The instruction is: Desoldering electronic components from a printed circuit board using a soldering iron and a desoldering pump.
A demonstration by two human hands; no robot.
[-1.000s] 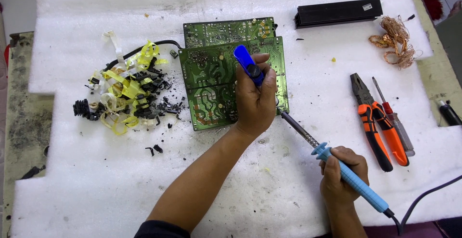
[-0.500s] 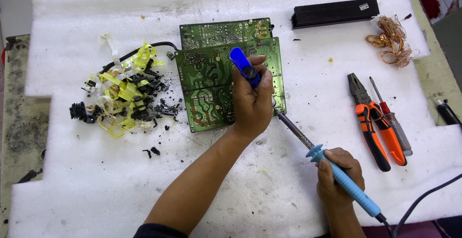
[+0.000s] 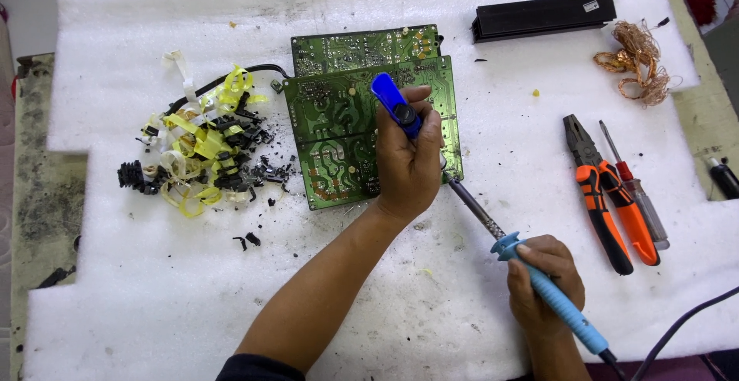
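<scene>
The left hand grips a blue desoldering pump over the front green circuit board at frame centre. The right hand, lower right, clasps a blue-handled soldering iron whose shaft slants up-left, its tip hidden behind the left hand at the board's lower right edge. Two boards overlap; one pair of orange pliers and one screwdriver lie to the right.

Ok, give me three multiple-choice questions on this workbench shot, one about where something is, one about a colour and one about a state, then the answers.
1. Where do the pliers lie?
A. right of the circuit board
B. on the board
C. among the yellow scraps

2. What colour is the soldering iron's handle?
A. red
B. light blue
C. black

3. How is the blue desoldering pump held?
A. lying loose on the foam
B. gripped in the left hand over the board
C. gripped in the right hand

Answers: 1 A, they rest on the white foam beside a screwdriver. 2 B, the right hand grips it. 3 B, the fingers wrap around it.
</scene>
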